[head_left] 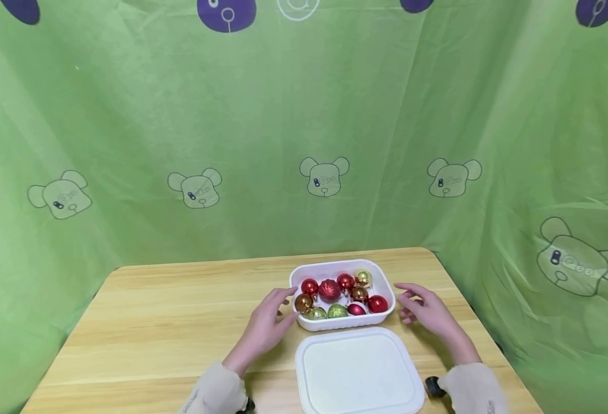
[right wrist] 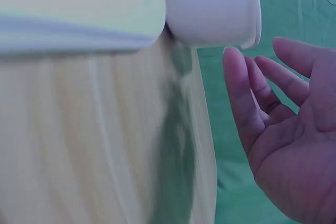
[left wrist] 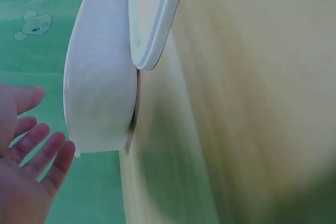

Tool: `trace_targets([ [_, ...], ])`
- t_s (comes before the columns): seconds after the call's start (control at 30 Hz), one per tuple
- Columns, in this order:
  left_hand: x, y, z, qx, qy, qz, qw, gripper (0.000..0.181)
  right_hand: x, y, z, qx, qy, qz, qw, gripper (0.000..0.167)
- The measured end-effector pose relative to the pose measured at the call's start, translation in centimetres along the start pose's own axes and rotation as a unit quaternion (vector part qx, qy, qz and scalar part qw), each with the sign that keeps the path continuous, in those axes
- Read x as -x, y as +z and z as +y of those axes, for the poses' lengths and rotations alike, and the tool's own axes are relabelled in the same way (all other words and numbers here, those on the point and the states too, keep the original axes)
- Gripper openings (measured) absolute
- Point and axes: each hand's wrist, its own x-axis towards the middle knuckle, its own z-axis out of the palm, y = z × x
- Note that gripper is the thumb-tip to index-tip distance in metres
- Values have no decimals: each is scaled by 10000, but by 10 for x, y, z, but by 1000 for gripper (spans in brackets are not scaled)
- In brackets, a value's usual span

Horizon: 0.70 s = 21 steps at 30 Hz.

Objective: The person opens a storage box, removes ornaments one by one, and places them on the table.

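Observation:
A white container [head_left: 330,325] holds several ornament balls: a textured red one [head_left: 329,290], shiny red ones [head_left: 378,303], brown ones [head_left: 304,303] and green ones [head_left: 337,311]. My left hand [head_left: 266,322] is at its left end, fingers loosely bent and spread; in the left wrist view the fingers of that hand [left wrist: 31,156] are by the wall of the container [left wrist: 100,72]. Just off the right end, my right hand [head_left: 428,310] has relaxed, slightly bent fingers. In the right wrist view this hand [right wrist: 294,114] holds nothing, close to the rim of the container [right wrist: 215,9].
A white lid [head_left: 361,371] lies flat on the wooden table [head_left: 180,322], in front of the container. Green cloth [head_left: 262,115] with bear-head prints hangs behind the table and at both sides.

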Motion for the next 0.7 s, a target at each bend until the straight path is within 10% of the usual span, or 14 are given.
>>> trace_targets([
  [0.7,-32,20,-10,-316,-38,83,9995,58,-15,14,6,-641,31,-123,9979,59],
])
